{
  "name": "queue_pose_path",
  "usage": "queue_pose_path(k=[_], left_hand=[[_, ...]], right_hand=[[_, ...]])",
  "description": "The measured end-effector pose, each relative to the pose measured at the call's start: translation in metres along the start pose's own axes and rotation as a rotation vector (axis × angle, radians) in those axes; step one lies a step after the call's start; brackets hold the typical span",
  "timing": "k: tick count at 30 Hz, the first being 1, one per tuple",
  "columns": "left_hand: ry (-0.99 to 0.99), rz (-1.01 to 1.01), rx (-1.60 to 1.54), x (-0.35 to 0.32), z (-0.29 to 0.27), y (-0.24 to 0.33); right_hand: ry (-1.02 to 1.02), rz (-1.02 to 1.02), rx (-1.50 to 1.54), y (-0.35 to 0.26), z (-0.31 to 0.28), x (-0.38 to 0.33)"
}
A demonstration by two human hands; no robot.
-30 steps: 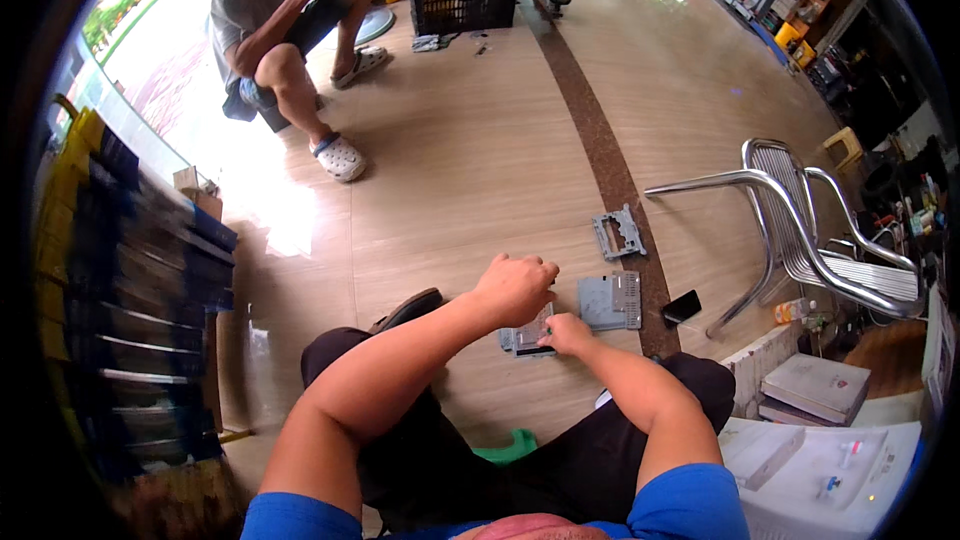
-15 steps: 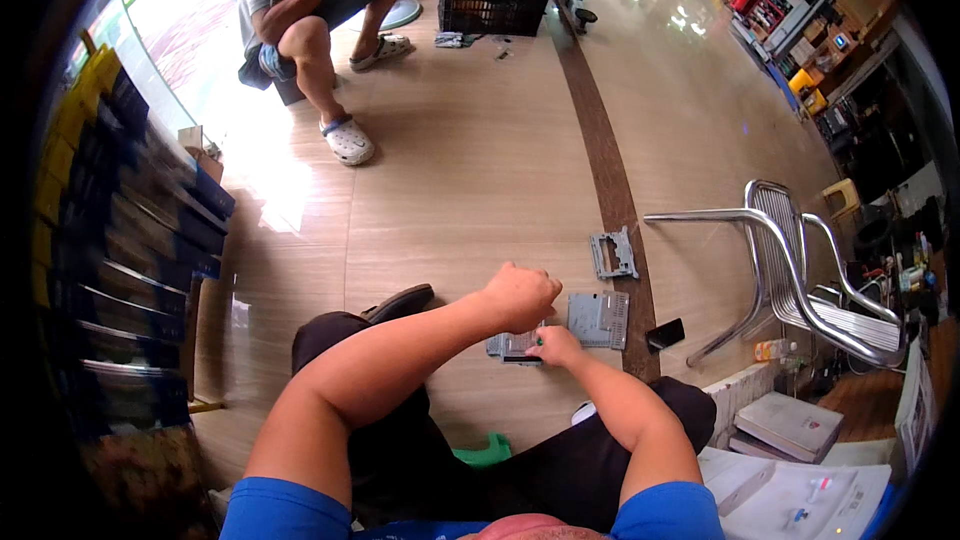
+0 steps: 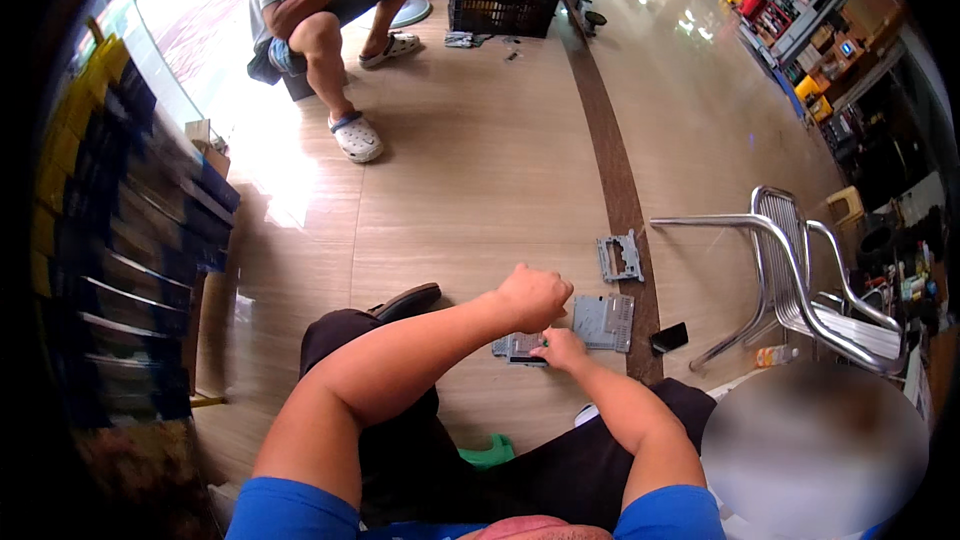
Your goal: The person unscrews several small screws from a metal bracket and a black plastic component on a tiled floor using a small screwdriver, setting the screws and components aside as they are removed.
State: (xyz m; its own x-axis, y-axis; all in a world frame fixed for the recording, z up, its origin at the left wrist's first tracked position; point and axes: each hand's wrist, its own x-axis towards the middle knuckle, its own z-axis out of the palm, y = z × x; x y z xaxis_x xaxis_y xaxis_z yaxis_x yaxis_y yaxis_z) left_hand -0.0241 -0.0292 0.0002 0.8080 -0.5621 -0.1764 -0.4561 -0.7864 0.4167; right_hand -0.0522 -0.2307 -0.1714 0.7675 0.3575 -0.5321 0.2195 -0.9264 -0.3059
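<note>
A small grey metal part with a dark strip (image 3: 522, 350) lies on the floor between my legs. Above it, my left hand (image 3: 537, 297) is closed in a fist, knuckles up; whatever it grips is hidden beneath it. My right hand (image 3: 563, 349) is lower, at the part's right end, thumb and fingers pinched together by a tiny green spot. What the pinch holds is too small to name. Just right of my hands is a flat grey metal plate (image 3: 604, 322) with slotted edges. Farther out lies a grey open metal frame (image 3: 619, 257).
A black phone (image 3: 668, 337) lies right of the plate. Beyond it stands a chrome chair (image 3: 790, 270). A green object (image 3: 488, 452) sits between my legs. Ahead, a person in white clogs (image 3: 356, 138) crouches near a black crate (image 3: 503, 6). Shelving with blue boxes (image 3: 130, 240) flanks my left.
The whole view has shifted slightly, so things appear a little farther right. Both hands stay at the grey metal part, with little visible change in their grip.
</note>
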Motion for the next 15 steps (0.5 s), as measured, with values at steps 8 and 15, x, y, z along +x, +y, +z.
queue_pose_path(k=[8,15], left_hand=[[-0.019,-0.034,0.026,-0.001,-0.003,-0.002],[0.005,-0.075,0.029,-0.019,0.006,-0.023]], right_hand=[[0.078,0.101,0.066,0.014,0.016,-0.001],[0.027,0.101,0.165,0.001,-0.007,-0.005]])
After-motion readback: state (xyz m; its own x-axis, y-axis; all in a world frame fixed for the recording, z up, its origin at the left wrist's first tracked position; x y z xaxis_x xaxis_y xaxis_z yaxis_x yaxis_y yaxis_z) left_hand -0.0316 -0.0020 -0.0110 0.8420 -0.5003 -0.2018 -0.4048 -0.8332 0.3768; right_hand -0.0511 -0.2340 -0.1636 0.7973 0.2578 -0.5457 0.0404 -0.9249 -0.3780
